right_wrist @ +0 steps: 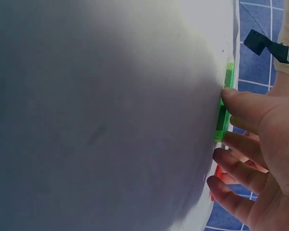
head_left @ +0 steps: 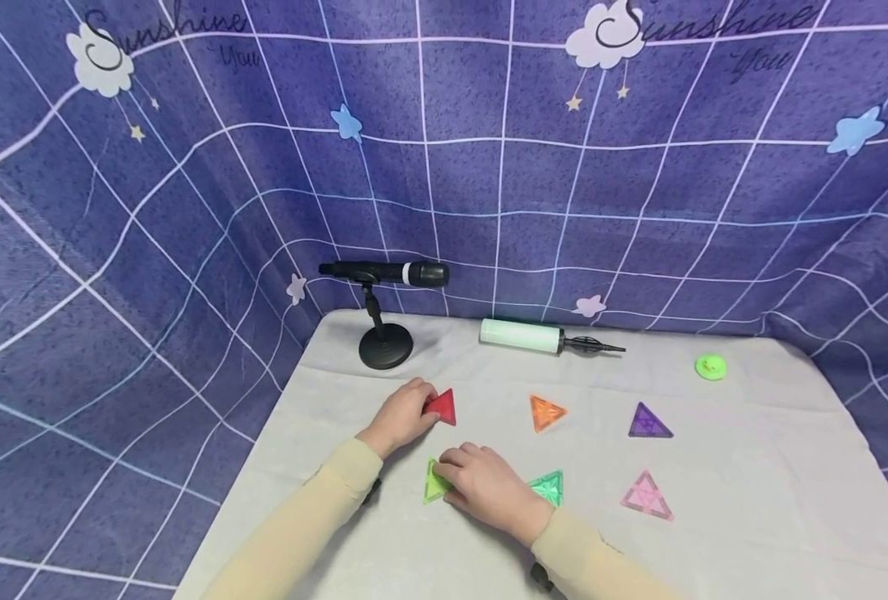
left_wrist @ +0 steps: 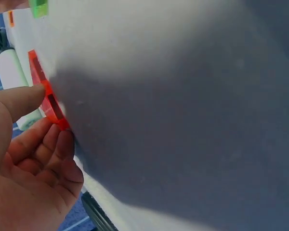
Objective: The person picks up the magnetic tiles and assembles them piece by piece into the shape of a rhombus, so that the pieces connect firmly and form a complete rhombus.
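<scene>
My left hand pinches a red triangle tile near the table's left side; in the left wrist view the thumb presses the edge of the red tile with fingertips at its lower corner. Nearer to me, my right hand holds a yellow-green triangle tile by its right side. The right wrist view shows the thumb on the green tile and other fingers spread, partly curved. A teal triangle lies partly hidden behind the right hand.
An orange triangle, a purple triangle and a pink triangle lie to the right. Along the back are a black microphone on a stand, a mint-coloured pump and a small green toy.
</scene>
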Tool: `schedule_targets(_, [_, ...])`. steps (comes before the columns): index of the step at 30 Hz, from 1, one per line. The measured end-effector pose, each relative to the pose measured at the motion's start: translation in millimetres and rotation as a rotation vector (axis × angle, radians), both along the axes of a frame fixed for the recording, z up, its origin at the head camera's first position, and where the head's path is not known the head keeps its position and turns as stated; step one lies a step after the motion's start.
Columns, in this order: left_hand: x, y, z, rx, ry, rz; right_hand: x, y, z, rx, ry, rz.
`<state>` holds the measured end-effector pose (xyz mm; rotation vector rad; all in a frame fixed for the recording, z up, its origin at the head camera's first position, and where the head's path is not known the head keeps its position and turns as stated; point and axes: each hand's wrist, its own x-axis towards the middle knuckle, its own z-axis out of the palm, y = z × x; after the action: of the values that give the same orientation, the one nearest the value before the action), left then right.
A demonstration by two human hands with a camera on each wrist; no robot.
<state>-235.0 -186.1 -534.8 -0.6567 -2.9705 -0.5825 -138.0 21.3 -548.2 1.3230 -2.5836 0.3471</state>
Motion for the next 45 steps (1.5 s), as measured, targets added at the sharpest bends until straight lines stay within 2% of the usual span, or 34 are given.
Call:
schedule_targets(5, [0.1,-1.9,-3.5,0.024,-0.02,0.029,1.1,-3,-0.7,0.002,0.022,0.014])
schedule_targets(12, [-1.4,-2.6,-7.2,0.042,-0.014,0.036,0.2,-4,-2.6,-0.026,0.034,0.025])
schedule_targets(20, [-0.1,-3.8,-5.9,0.074,-0.03,0.031,-1.4,-4,-1.7,-0.06,0.013,0.018])
schedule_targets(24, [1.3,-4.8,-6.2,0.061,-0.02,0.024,-2.0,-4,-0.9,-0.071,0.005,0.005])
schedule_targets(34, [3.9,-7.0,-8.4,0.068,0.012,0.053,-6.7,-3,-2.6,-0.073,-0.018,-0.046])
schedule_targets(45, [11.6,-7.7,-3.6,0.042,0.015,0.038,-12.1,0,-2.7,-0.068,-0.04,-0.089])
